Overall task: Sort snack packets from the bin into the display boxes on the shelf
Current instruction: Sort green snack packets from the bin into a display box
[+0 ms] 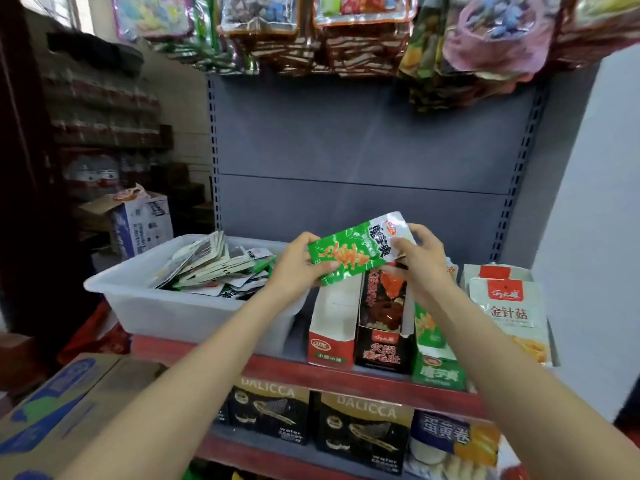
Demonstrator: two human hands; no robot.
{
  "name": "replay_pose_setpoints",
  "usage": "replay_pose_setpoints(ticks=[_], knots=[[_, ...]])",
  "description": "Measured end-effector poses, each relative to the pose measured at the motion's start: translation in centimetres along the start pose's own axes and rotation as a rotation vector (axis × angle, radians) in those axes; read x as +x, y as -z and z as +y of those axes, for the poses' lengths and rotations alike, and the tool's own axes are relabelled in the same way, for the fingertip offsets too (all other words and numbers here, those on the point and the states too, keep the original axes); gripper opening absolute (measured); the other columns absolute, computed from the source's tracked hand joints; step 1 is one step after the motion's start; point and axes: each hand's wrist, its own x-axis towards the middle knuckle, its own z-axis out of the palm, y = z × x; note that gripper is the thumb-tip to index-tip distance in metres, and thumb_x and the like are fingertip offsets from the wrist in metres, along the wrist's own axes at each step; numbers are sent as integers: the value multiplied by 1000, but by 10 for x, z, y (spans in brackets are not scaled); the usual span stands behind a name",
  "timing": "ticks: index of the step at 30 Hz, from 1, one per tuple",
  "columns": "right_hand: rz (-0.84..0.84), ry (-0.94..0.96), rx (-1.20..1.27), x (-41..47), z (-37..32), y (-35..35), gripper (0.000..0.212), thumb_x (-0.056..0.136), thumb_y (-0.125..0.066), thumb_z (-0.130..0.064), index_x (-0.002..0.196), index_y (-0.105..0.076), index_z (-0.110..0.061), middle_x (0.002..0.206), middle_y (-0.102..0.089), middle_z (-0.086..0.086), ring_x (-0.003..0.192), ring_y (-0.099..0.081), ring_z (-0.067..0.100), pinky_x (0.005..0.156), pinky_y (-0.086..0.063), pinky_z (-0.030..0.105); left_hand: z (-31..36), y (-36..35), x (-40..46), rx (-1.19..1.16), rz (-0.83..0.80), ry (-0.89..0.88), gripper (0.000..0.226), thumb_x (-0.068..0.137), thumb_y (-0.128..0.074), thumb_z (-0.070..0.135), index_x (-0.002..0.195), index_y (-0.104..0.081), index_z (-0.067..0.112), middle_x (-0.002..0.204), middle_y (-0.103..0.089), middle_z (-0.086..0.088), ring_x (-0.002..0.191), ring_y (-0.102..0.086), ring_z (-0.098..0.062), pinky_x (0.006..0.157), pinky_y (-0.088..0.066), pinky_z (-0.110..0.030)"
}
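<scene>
A green snack packet is held above the shelf, tilted up to the right. My left hand grips its lower left end and my right hand pinches its upper right end. Left of them a translucent white bin holds several loose packets. Under the packet stand the display boxes: a white and red one, a black one with dark packets, a green one partly behind my right forearm, and a pale one at the right.
The red-edged shelf has a grey back panel. Bags of snacks hang overhead. Black Dalicca boxes sit on the shelf below. A cardboard carton lies at lower left, stacked goods behind at the left.
</scene>
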Motion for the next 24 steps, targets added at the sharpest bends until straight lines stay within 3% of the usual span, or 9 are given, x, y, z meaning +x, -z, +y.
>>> replay_pose_setpoints(ticks=[2,6,9,11,15,17,19,24], knots=[[59,95,-127,5,-6,28,20,91,-47,1,100,-55,-15,85,-59,2,66,-57,13,50,-55,27,7,-29,3,28,-82,28,28,82,-68,-1,87,-50,19,87,-64,-8,68,-63,-15,60,-57,-28],[191,293,-464,21,-19,77,24,87,-46,-3,91,-52,-26,80,-59,-2,74,-55,24,70,-48,43,20,-81,9,260,-140,-33,25,84,-57,-8,107,-60,2,93,-62,-8,79,-58,-16,69,-47,-16],[203,358,-649,29,-26,99,22,88,-43,-4,100,-54,-19,85,-58,-1,80,-53,26,74,-44,38,19,-107,20,335,-94,-49,29,84,-50,-8,108,-63,2,111,-66,-12,104,-60,-22,93,-45,-25],[167,389,-728,33,-26,107,21,90,-44,-4,104,-55,-14,91,-60,5,82,-54,26,72,-41,37,16,-118,27,352,-91,-7,32,87,-50,-5,115,-61,4,117,-64,-12,111,-58,-24,98,-43,-31],[12,378,-915,39,-17,108,21,90,-47,-8,107,-57,-14,87,-63,8,80,-55,27,65,-37,33,10,-131,31,275,-130,138,38,92,-52,4,130,-52,8,123,-58,-13,108,-58,-30,87,-54,-41],[-103,383,-1049,42,-11,107,20,88,-50,-10,105,-59,-17,95,-66,8,89,-58,30,70,-42,34,9,-135,29,177,-156,215,40,94,-50,2,133,-49,10,114,-56,-11,89,-61,-24,68,-57,-32],[-179,385,-1158,42,-6,108,19,88,-50,-11,102,-60,-17,99,-66,7,93,-58,30,67,-40,32,10,-138,26,101,-185,258,40,94,-48,1,133,-48,10,104,-56,-9,76,-59,-18,60,-56,-25],[-232,458,-1436,44,4,103,26,87,-48,-5,104,-61,-19,101,-66,2,97,-58,26,69,-35,29,7,-143,26,145,-203,221,36,92,-55,9,128,-53,14,104,-65,-8,90,-67,-20,71,-59,-34]])
